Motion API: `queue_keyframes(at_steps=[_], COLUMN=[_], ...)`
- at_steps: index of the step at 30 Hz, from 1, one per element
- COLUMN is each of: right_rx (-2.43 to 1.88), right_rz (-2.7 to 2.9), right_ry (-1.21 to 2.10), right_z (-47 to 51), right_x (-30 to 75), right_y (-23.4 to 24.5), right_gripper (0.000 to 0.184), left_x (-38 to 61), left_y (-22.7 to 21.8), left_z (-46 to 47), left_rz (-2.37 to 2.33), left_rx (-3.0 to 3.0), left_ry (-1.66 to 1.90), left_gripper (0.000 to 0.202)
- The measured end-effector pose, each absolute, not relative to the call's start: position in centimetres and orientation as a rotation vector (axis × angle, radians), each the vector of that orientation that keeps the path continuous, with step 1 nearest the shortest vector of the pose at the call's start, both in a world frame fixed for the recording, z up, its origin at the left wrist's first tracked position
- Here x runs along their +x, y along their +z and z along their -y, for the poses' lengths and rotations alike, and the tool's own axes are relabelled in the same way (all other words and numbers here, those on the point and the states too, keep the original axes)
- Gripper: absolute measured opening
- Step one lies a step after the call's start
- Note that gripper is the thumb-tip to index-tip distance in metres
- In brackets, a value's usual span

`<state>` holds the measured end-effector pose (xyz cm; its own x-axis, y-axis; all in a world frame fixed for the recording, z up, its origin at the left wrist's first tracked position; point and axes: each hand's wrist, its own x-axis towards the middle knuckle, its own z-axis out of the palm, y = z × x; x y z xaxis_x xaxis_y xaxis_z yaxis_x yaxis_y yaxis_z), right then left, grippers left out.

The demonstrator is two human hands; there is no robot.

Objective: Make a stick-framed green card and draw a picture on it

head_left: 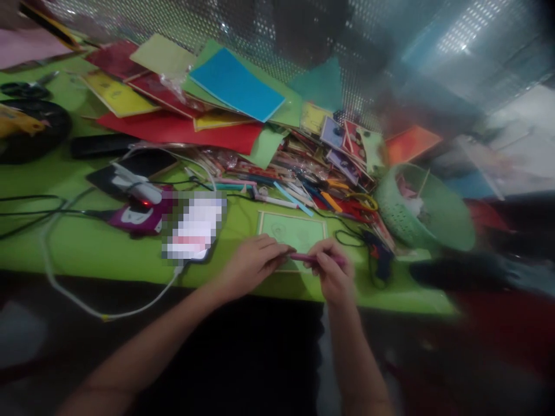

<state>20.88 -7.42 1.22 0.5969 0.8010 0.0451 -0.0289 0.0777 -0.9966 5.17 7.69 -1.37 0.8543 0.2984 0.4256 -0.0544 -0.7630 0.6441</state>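
Both hands meet over the front edge of a green table [87, 248]. My left hand [254, 260] pinches one end of a pink pen [303, 257], and my right hand [332, 271] is closed round its other end. Just behind the hands lies a pale green card [292, 231] with a light border and a faint drawing on it. The picture is blurred by motion.
A phone [193, 228] with a white cable lies left of the hands, beside a purple item [134, 219]. Several pens, scissors and coloured paper sheets [236, 84] pile at the back. A green basket [416, 211] lies tipped at the right. A dark tray [26, 130] sits far left.
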Motion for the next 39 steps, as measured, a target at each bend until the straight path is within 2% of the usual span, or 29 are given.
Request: queue_keyframes(at_steps=[8,20,22,25,26,30,35,39], right_rx=[-1.265,-1.325,-1.37,-1.416,-1.452,-1.615,-1.635,-1.655], right_rz=[0.63,0.851,0.924,0.967,0.992,1.158,1.301,1.511], right_ry=[0.737,0.75,0.722,0.639,0.603,0.587,0.655,0.569], right_z=[6.7,6.5,5.7,3.4,2.3,-2.3,-6.1,-7.1], right_x=[20.1,20.8,22.0,24.4,25.2,28.1,29.6,29.3], right_y=[0.8,2.1,3.3,4.9,5.2,4.6,2.3,1.7], right_gripper=[0.018,0.012,0.011,0.011,0.01,0.013,0.016,0.02], left_x=[4.7,4.7,4.6,3.9,3.5,2.0,1.4,1.6], left_y=[-1.3,-1.5,-1.4,-1.4,-1.5,-2.3,-3.0,-3.1], left_z=[-7.0,-7.6,-7.6,-7.5,-7.5,-7.6,-7.6,-7.6], left_rz=[-0.11,-0.156,-0.25,-0.41,-0.447,-0.479,-0.424,-0.388], left_rx=[2.196,1.983,1.901,1.816,1.826,2.067,2.281,2.308], left_ry=[0.738,0.646,0.683,0.785,0.813,0.849,0.765,0.726], left_gripper=[0.026,0.026,0.033,0.056,0.055,0.021,0.015,0.015])
